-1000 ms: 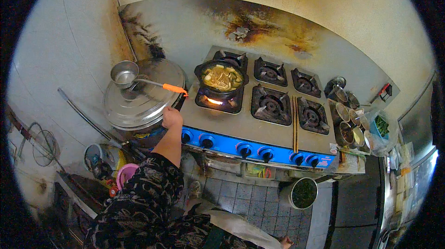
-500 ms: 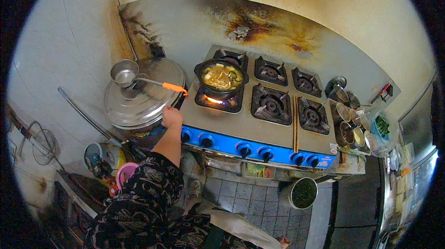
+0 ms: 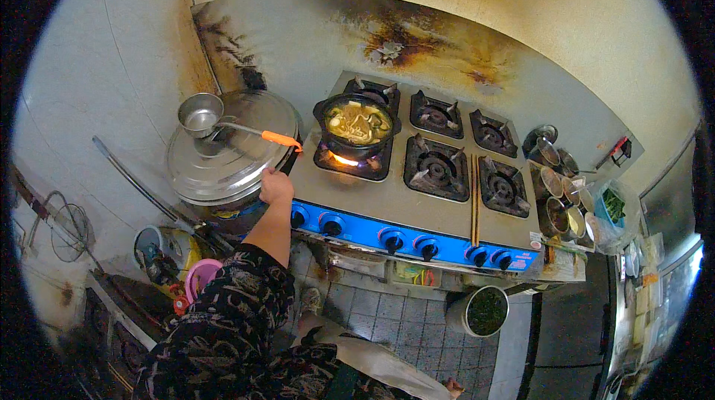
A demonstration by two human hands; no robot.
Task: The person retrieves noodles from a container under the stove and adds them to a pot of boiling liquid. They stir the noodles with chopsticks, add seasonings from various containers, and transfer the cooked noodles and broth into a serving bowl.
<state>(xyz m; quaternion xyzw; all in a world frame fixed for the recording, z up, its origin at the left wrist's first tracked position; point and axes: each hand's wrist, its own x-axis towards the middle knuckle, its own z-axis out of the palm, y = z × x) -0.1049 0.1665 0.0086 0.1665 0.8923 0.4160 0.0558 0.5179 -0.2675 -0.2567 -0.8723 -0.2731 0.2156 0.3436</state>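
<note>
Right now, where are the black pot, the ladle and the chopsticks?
Black pot point(image 3: 365, 152), head view: near side wall, below the rim.
Ladle point(image 3: 280, 138), head view: orange grip.
Chopsticks point(image 3: 477, 200), head view: middle of their length.

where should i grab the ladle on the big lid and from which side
Take the ladle by its orange grip, probably from the right, the stove side: the grip points that way and reaches the right rim of the lid, while the metal bowl sits at the left, open side up.
</note>
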